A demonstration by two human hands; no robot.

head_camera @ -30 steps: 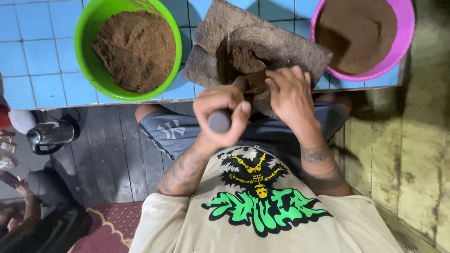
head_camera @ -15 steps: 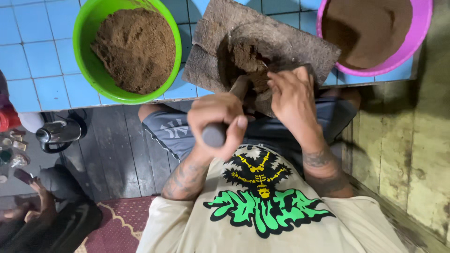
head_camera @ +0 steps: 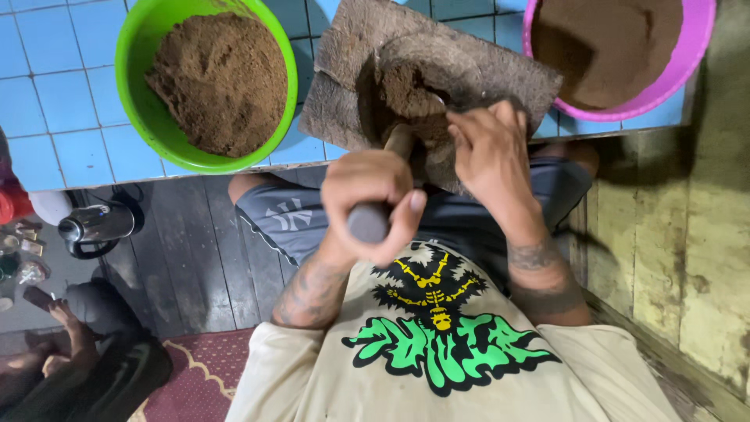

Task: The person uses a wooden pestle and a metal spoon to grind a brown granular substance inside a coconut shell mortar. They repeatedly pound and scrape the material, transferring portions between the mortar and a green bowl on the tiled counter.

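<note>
The left hand [head_camera: 367, 195] is wrapping its fingers tight around a pestle [head_camera: 383, 187] angled into the stone mortar slab [head_camera: 437, 70] at the near edge of the tiled counter [head_camera: 55, 94]; the right hand [head_camera: 488, 152], fingers pressed together, is touching brown powder [head_camera: 406, 90] on it; a green bowl [head_camera: 133, 86] is sitting left, a pink bowl [head_camera: 687, 62] right.

Wooden tool handle [head_camera: 373, 205]: round, dark butt end facing the camera, shaft angled down into the stone; lower end hidden in the powder. Grinding stone slab [head_camera: 351, 86]: rough, grey-brown, flat, roughly rectangular, lying skewed on the blue-tiled counter [head_camera: 47, 86] with its near edge overhanging the counter's edge. Shallow worn hollow in its middle. Brown powder clump [head_camera: 408, 90]: dark, coarse, heaped in that hollow, touching the tool's shaft.
</note>
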